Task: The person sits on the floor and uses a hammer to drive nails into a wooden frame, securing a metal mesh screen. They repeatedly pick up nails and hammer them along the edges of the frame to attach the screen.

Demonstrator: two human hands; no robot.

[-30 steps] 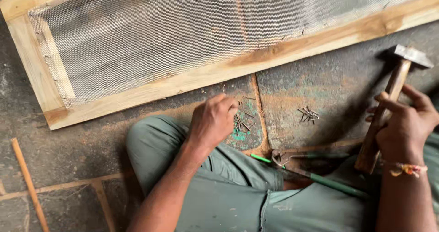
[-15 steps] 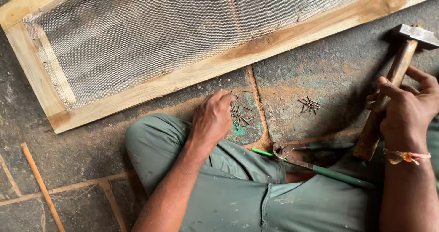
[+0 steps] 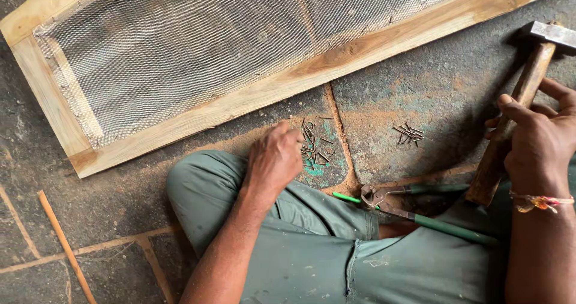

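Note:
My left hand rests knuckles-up on the stone floor, its fingertips curled into a small pile of nails; whether it holds a nail is hidden. My right hand grips the wooden handle of a hammer, whose steel head points up and away at the right. A long wooden frame covered with wire mesh lies on the floor just beyond both hands.
A second small cluster of nails lies between my hands. Green-handled pincers rest against my leg. A thin wooden strip lies at the lower left. My green-trousered knee juts out below the frame.
My left hand has stayed at the nail pile, fingers shifting slightly. My right hand still holds the hammer the same way. The view has shifted a little.

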